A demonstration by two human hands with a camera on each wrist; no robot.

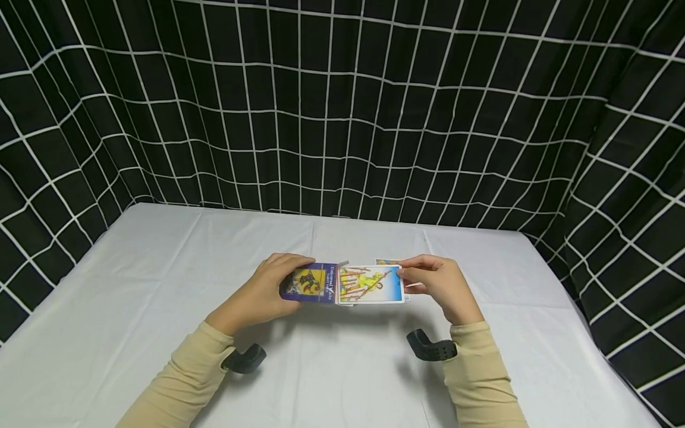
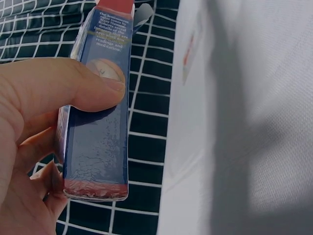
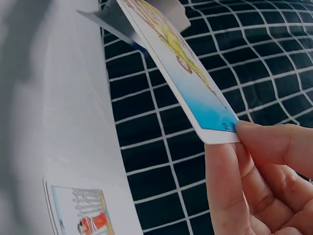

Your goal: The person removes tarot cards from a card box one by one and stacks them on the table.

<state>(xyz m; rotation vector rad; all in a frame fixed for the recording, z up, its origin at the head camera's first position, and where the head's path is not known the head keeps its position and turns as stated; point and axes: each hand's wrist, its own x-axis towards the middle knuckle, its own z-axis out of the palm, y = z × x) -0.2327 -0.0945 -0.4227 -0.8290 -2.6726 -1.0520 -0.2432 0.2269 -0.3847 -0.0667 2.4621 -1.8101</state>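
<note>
My left hand [image 1: 267,288] grips a blue and purple tarot card box [image 1: 309,284] held sideways above the table. In the left wrist view the thumb presses the box's narrow side [image 2: 98,152]. A tarot card [image 1: 370,284] with a yellow figure and a blue end lies level at the box's open right end. My right hand [image 1: 441,282] pinches that card's blue end between thumb and fingers, as the right wrist view shows at the card corner [image 3: 215,128]. Whether more cards are inside the box is hidden.
Another card [image 3: 88,213] with a red figure lies on the white-covered table [image 1: 342,380] below the right hand; the head view shows only a card's edge [image 1: 386,261] behind the held one. A black curtain [image 1: 342,119] with white grid lines surrounds the table's back and sides.
</note>
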